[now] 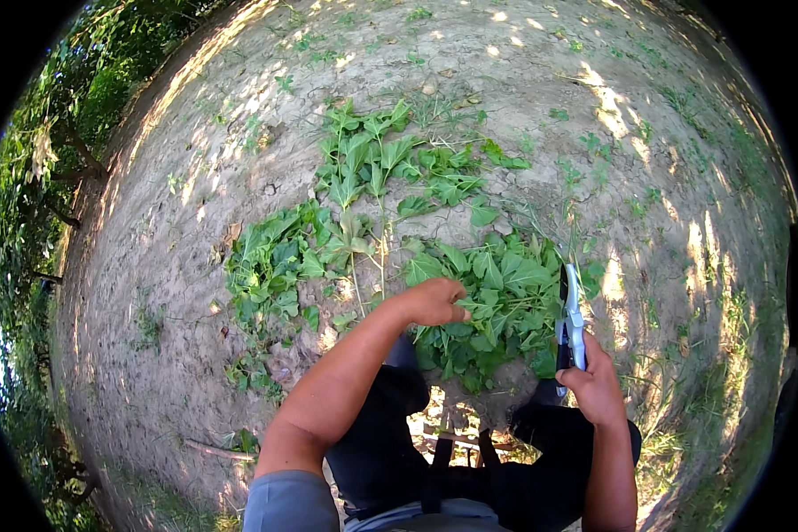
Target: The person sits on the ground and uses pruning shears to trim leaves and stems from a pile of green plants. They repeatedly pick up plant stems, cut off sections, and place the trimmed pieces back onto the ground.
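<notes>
My left hand [437, 302] is over the left edge of a heap of cut green leafy shoots [505, 279] on the ground between my feet. Its fingers are curled with the thumb apart, and whether they pinch a leaf or stem I cannot tell. In my right hand [592, 382] is a silver and black two-armed hand tool [574, 319], pointing away from me beside the heap's right side. Its exact kind is unclear. Bare-stemmed leafy branches [359, 159] lie farther out, near a second leafy heap [272, 259] on the left.
Dry, cracked soil [193, 279] surrounds the heaps, dappled with sunlight. My knees in dark trousers [379, 432] flank the near edge. A thin stick [219, 452] lies at the lower left. Trees [46, 173] line the far left, and grass [665, 432] grows at the right.
</notes>
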Motion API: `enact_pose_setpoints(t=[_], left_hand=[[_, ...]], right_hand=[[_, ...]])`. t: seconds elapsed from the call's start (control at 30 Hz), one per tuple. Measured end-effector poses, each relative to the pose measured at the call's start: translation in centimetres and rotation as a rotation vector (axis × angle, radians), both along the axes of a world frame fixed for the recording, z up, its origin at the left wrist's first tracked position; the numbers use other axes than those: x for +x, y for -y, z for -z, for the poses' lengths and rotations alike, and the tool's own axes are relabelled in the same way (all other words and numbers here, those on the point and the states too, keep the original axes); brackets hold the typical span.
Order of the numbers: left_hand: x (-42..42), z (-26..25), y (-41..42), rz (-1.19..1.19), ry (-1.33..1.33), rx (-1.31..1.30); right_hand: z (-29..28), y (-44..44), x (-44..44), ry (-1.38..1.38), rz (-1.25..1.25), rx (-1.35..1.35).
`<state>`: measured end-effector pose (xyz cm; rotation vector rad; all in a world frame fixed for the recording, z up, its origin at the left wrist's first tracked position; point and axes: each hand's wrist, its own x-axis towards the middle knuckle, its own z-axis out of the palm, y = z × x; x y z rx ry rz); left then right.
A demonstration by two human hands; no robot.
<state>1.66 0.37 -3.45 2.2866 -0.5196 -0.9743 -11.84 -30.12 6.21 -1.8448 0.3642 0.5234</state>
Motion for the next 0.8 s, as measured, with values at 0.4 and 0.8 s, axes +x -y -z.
enact_pose_setpoints(t=[0.4, 0.8], left_hand=[[2.5, 11.4, -18.9, -0.885, 0.027, 0.094], [2.7, 24.7, -15.9, -1.004, -0.258, -0.018]], right_hand=[[2.1, 1.4, 0.5, -0.040, 0.200, 0.139], [4.6, -0.2, 3.4, -0.522, 0.452, 0.651]])
